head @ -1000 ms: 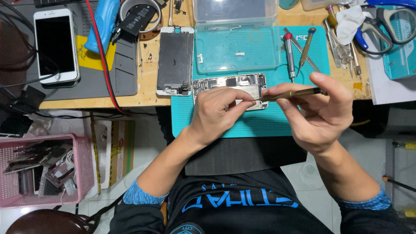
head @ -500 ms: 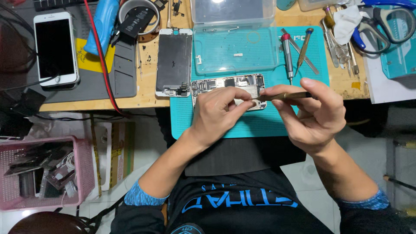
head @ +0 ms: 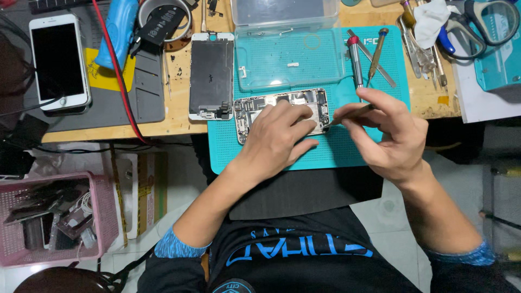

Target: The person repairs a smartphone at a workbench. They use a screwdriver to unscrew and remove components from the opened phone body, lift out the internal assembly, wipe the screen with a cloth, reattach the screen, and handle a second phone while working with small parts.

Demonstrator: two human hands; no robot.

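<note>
An opened phone body [head: 258,108] with its circuit boards showing lies on a teal work mat [head: 336,146]. My left hand [head: 279,135] rests on top of it, fingers pressing its right half. My right hand [head: 388,135] pinches a thin metal tool [head: 350,115] whose tip touches the phone's right end. The detached phone screen [head: 211,76] lies face down just left of the mat.
Two screwdrivers [head: 363,57] and a clear plastic tray [head: 290,54] lie at the mat's far side. A white phone [head: 58,62] sits on a grey mat [head: 135,92] at left. Scissors [head: 477,27] and tweezers are at right. A pink basket [head: 54,217] stands on the floor.
My right hand has lowered and tilted the tool so its tip now meets the phone's right end. My left hand has slid further onto the phone body.
</note>
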